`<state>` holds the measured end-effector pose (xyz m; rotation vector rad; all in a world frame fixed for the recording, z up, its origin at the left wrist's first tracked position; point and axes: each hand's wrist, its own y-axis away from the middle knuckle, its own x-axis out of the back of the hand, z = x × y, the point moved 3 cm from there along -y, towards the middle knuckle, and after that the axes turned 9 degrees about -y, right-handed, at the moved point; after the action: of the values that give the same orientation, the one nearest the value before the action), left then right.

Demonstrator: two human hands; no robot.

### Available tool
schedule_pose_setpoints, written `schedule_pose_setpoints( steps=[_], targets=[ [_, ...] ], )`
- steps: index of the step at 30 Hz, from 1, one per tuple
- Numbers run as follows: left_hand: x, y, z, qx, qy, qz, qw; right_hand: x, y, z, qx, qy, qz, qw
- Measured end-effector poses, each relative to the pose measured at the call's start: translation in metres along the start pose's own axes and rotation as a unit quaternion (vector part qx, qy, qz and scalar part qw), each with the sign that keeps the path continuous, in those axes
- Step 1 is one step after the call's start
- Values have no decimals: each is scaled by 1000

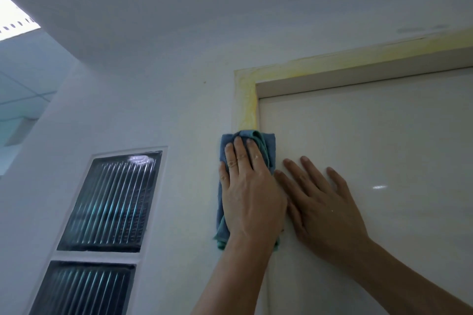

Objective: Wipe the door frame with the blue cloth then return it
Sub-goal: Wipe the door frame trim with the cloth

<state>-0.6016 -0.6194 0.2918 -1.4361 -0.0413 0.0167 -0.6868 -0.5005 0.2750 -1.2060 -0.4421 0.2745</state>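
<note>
Left upright of door frame (247, 100), below top corner: blue cloth (270, 146) is held flat against it. The cloth is folded into a tall strip, and a teal-green face is seen at the folds. Its left edge is lapped onto the white wall (179, 110) and its right edge reaches the door's edge. The lower end is seen hanging below the wrist.

Left hand (249, 192): laid palm-down over the cloth, which is pressed to the frame. Its fingers (239, 151) are straight, pointed upward and kept close together. The thumb cannot be made out.

Right hand (325, 207): laid flat on the glossy pale door (371, 135), just beside the left hand. Its fingers (307, 169) are straight and spread. Nothing is held.

Frame: yellow staining is seen along the top rail and down the upper left upright to just above the cloth.

Wall recess, left: two ribbed glass panes (110, 202) are set in it, one above the other.
</note>
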Motion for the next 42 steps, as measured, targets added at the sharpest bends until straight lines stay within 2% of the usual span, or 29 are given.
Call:
schedule_pose_setpoints(
  steps=[10, 14, 18, 21, 25, 33, 37, 42],
  targets=[
    [-4, -22, 3, -5, -21, 4, 1000, 0, -4, -2, 5, 8, 9, 1000],
    [-5, -13, 1, -7, -30, 45, 999, 0, -4, -1, 9, 5, 20, 1000],
    [-4, -42, 8, -8, -41, 7, 999, 0, -8, -1, 4, 6, 18, 1000],
    [-3, -39, 6, -10, -30, 9, 999, 0, -9, -2, 8, 5, 22, 1000],
    [-7, -17, 2, -13, -30, 55, 998, 2, -11, 1, 18, 12, 33, 999],
    [-2, -58, 10, -8, -39, 13, 999, 5, -31, 14, -9, 17, 43, 999],
    [-3, -43, 8, -17, -57, 22, 998, 3, -29, 15, -11, 19, 42, 999],
    [-2, -76, 16, -12, -46, 24, 999, 2, -30, 15, -8, 18, 43, 999]
  ],
)
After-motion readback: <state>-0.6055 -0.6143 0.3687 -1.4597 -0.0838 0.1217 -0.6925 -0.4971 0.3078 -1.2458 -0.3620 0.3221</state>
